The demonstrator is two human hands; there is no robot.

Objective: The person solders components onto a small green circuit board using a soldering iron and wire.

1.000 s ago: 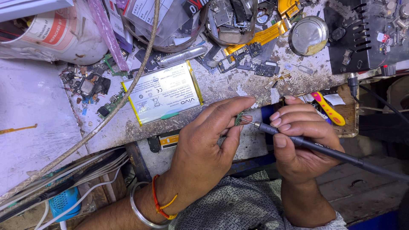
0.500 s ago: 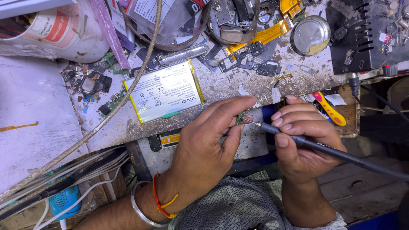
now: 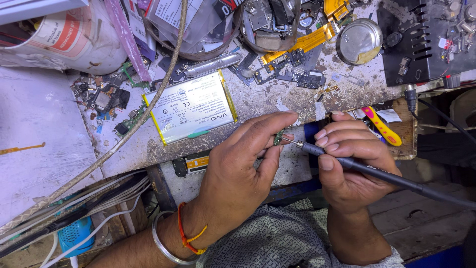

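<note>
Fingers (image 3: 270, 130) pinched on small green part (image 3: 278, 137)

soldering iron (image 3: 377, 171): matt black plastic | round tin (image 3: 359, 40): shiny metal | workbench (image 3: 258, 101): rough, grimy

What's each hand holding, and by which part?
Left hand pinches a small green circuit piece at its edge; right hand grips a thin black soldering iron near its tip.

On my worktop (image 3: 277, 101) a flat white battery (image 3: 190, 106) with yellow edges lies. Near it I see small dark circuit parts (image 3: 101, 98). A round metal tin (image 3: 359, 41) stands behind, beside a black box (image 3: 426, 42). A pink and yellow tool (image 3: 381, 125) rests at the right.
</note>
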